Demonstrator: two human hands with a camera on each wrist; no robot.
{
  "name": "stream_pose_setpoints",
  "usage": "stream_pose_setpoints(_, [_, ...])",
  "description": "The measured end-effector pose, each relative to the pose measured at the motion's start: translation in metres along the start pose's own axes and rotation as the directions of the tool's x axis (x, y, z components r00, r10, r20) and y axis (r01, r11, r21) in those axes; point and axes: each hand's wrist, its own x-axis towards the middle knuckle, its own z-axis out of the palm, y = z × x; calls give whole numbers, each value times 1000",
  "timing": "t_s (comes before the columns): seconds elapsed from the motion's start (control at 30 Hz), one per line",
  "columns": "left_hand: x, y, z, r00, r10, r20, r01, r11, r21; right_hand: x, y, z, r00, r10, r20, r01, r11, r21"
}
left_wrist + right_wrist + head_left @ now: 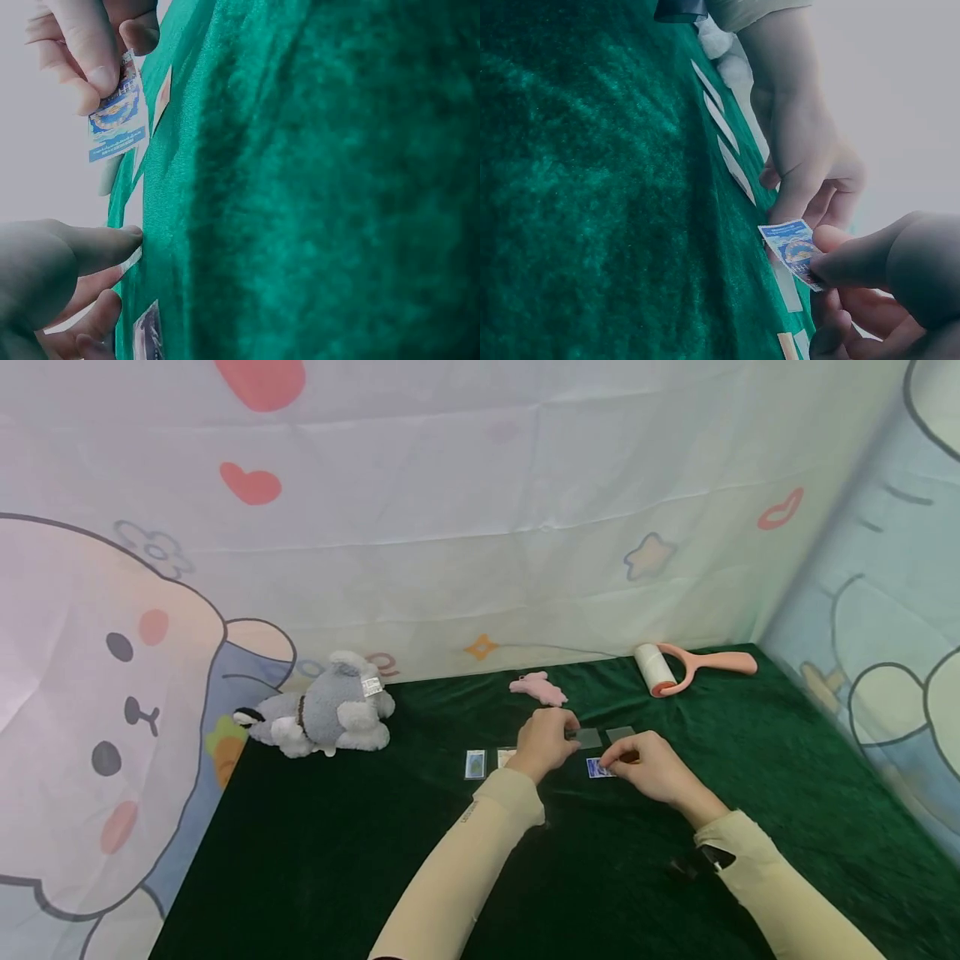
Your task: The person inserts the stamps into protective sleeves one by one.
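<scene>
My right hand (648,767) pinches a small blue-and-white stamp (791,251) between thumb and fingers. The stamp is raised at a tilt, close over the cloth. To its left, my left hand (545,742) pinches the near edge of a translucent grey sleeve (587,739) lying on the cloth; its fingertips partly hide that edge. A second grey sleeve (619,734) lies just beyond my right fingers. Left of my left hand is a sleeved stamp (476,764), and beside it a pale stamp (506,757) is partly covered by that hand.
Dark green velvet cloth (315,852) covers the table. A grey-and-white plush toy (337,706) lies at the back left, a small pink plush (538,688) behind my hands, and a lint roller (705,662) at the back right. A printed curtain (420,585) hangs behind.
</scene>
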Motion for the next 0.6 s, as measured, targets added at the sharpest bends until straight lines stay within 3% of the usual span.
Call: stream_pose_setpoints(0.6, [-1, -1, -5, 1000, 18, 6, -17, 999, -52, 3, 0, 2, 1000, 6, 30, -6, 1000, 20])
